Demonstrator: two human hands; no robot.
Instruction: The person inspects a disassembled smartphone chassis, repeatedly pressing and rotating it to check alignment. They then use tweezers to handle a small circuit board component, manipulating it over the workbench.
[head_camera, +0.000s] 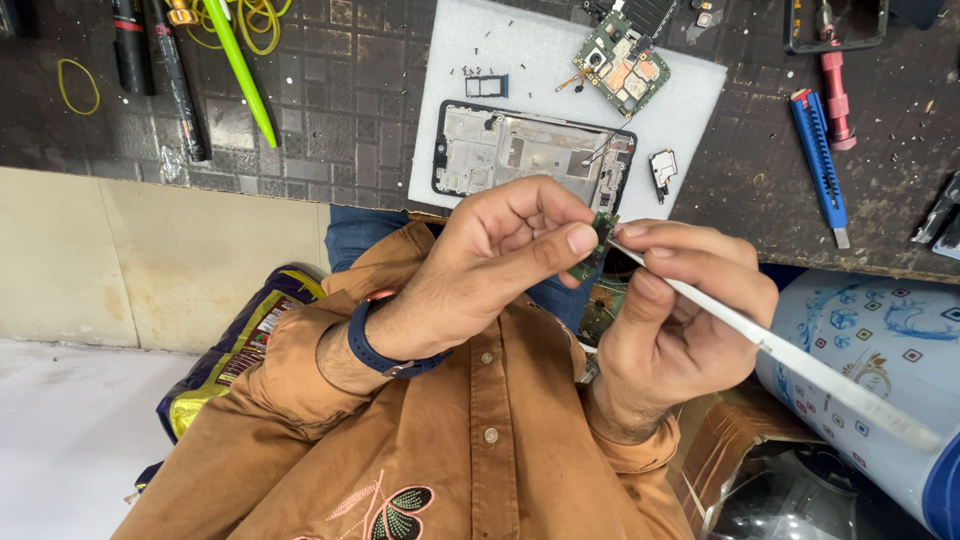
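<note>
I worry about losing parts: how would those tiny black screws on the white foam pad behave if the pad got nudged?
The screws lie loose and scattered, so they would probably roll or bounce off. The foam pad looks light, likely sliding easily.

We held our left hand (500, 265) and right hand (670, 320) together at chest height, fingers (575, 240) pinched, wrists bent inward
</note>
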